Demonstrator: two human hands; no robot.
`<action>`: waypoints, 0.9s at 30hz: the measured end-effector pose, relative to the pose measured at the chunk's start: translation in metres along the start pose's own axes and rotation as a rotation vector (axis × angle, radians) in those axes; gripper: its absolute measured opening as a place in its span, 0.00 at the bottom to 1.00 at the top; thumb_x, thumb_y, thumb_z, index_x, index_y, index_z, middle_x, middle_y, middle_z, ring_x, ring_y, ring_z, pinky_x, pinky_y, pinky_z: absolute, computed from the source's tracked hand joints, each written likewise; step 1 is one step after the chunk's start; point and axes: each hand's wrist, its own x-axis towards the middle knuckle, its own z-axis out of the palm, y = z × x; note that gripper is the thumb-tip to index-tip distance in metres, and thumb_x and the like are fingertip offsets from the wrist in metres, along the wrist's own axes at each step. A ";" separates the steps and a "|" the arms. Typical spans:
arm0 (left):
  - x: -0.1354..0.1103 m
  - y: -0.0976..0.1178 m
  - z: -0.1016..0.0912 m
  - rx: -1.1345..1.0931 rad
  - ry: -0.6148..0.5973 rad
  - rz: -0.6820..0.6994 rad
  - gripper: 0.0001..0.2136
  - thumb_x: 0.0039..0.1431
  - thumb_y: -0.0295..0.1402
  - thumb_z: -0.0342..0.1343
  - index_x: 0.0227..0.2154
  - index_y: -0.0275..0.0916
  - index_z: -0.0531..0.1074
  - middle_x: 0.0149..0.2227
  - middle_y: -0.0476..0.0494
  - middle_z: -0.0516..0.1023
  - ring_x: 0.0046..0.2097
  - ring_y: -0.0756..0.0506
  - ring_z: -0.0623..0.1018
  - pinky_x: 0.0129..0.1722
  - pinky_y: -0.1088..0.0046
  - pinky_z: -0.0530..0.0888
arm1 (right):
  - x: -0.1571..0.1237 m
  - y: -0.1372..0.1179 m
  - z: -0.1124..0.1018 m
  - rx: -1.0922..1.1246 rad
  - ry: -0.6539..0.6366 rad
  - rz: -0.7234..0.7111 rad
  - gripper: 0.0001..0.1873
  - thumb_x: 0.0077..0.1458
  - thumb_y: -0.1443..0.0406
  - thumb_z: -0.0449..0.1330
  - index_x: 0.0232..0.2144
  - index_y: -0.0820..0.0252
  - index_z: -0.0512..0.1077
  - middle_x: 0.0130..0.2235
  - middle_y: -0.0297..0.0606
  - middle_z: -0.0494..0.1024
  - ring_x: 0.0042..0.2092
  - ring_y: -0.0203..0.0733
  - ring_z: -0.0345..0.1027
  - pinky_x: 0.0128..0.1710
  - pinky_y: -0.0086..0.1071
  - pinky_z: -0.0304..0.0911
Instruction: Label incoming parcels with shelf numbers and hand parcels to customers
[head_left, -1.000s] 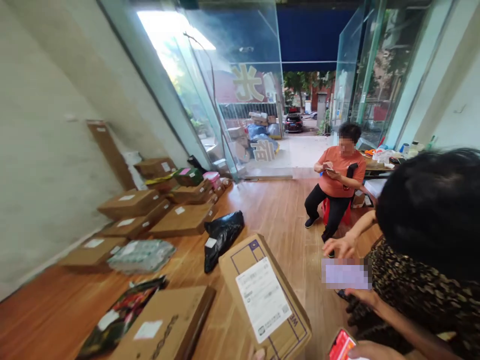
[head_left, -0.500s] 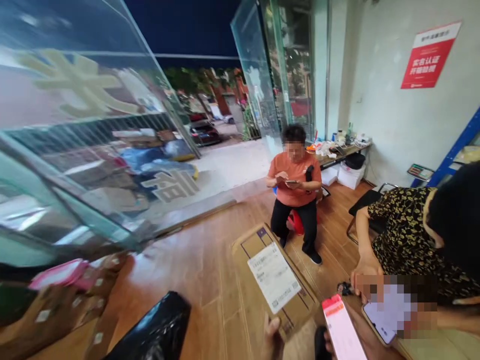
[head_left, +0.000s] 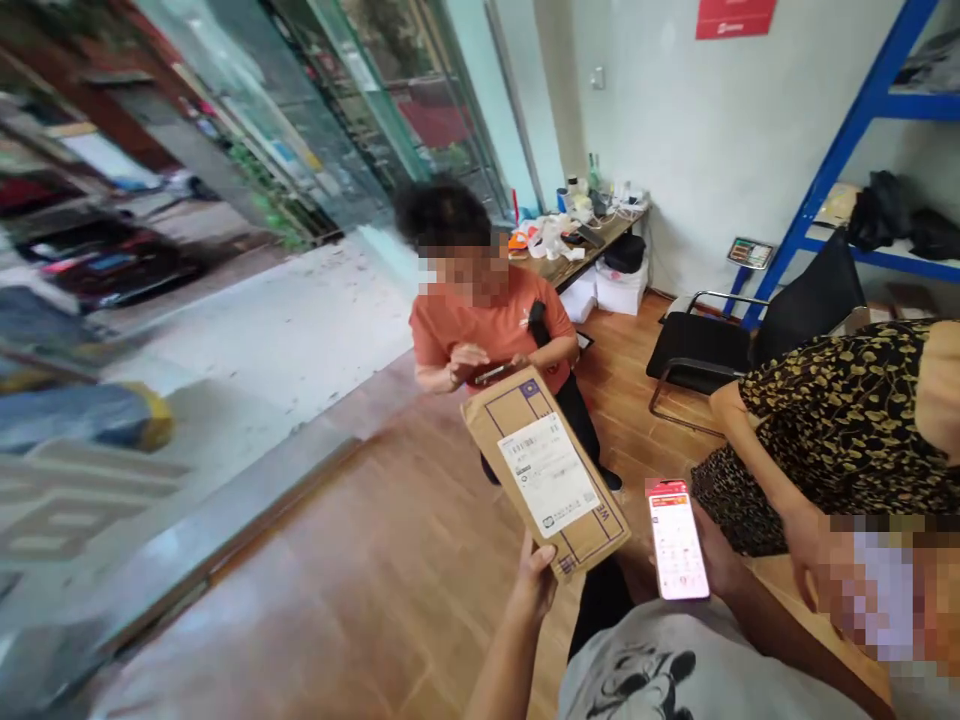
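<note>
- The left hand (head_left: 537,572) gripped the labelled box (head_left: 546,475) near its lower corner: already in hand, not yet set down.
- Right of the box, the right hand (head_left: 717,556) clasped a lit phone (head_left: 679,542).

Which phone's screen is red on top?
The bright phone in the wearer's right hand; the dark phone by the orange shirt is nearly edge-on, showing no red.

The label (head_left: 547,475) lies on the box (head_left: 499,415), whose near end sits in the left grip (head_left: 538,580). Right of the box is the phone (head_left: 681,550), in the right grip (head_left: 718,555); farther right of it, a person (head_left: 847,410). Just behind the box is another person (head_left: 480,325). Behind and right of the box stand the desk (head_left: 551,270), the chair (head_left: 697,345) and, farthest right, the shelf (head_left: 862,120).
</note>
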 end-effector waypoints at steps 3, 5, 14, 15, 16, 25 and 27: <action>0.052 0.026 0.004 0.016 -0.161 -0.073 0.37 0.36 0.42 0.71 0.54 0.42 0.70 0.54 0.35 0.77 0.60 0.28 0.70 0.59 0.50 0.69 | 0.027 -0.008 -0.002 0.112 0.127 -0.163 0.20 0.58 0.52 0.58 0.34 0.64 0.78 0.32 0.46 0.84 0.34 0.50 0.80 0.45 0.46 0.72; 0.086 0.039 0.017 0.015 -0.242 -0.131 0.36 0.38 0.41 0.71 0.54 0.42 0.70 0.55 0.35 0.77 0.61 0.29 0.70 0.60 0.49 0.68 | 0.043 -0.015 0.004 0.169 0.187 -0.268 0.18 0.57 0.54 0.58 0.34 0.63 0.78 0.34 0.46 0.84 0.38 0.52 0.80 0.48 0.49 0.70; 0.253 0.065 0.110 -0.122 -0.323 -0.404 0.24 0.46 0.39 0.64 0.48 0.39 0.72 0.50 0.35 0.80 0.57 0.31 0.74 0.57 0.48 0.69 | 0.113 -0.119 0.063 0.256 0.266 -0.501 0.22 0.62 0.59 0.49 0.40 0.68 0.79 0.40 0.53 0.84 0.41 0.52 0.80 0.50 0.47 0.69; 0.277 0.070 0.122 -0.131 -0.298 -0.436 0.23 0.48 0.39 0.62 0.49 0.39 0.72 0.48 0.35 0.80 0.55 0.32 0.76 0.55 0.49 0.71 | 0.124 -0.138 0.067 0.264 0.259 -0.519 0.22 0.62 0.59 0.48 0.40 0.67 0.79 0.40 0.52 0.84 0.41 0.52 0.80 0.50 0.47 0.69; 0.302 0.075 0.136 -0.144 -0.256 -0.451 0.22 0.50 0.39 0.60 0.49 0.38 0.71 0.47 0.35 0.80 0.52 0.33 0.77 0.52 0.50 0.72 | 0.137 -0.159 0.069 0.272 0.252 -0.532 0.22 0.62 0.60 0.48 0.40 0.66 0.79 0.39 0.51 0.84 0.40 0.51 0.80 0.50 0.48 0.69; 0.578 0.140 0.240 -0.258 0.147 -0.291 0.19 0.57 0.40 0.55 0.52 0.44 0.68 0.45 0.41 0.77 0.40 0.41 0.78 0.40 0.59 0.78 | 0.270 -0.371 0.108 0.135 0.223 -0.442 0.21 0.62 0.57 0.50 0.35 0.66 0.79 0.35 0.49 0.84 0.37 0.51 0.80 0.47 0.46 0.70; 0.636 0.166 0.242 -0.271 0.248 -0.261 0.20 0.58 0.42 0.55 0.52 0.44 0.67 0.44 0.42 0.76 0.39 0.42 0.77 0.37 0.62 0.78 | 0.304 -0.411 0.131 0.087 0.211 -0.365 0.23 0.63 0.56 0.50 0.36 0.67 0.79 0.35 0.49 0.84 0.36 0.50 0.80 0.44 0.44 0.71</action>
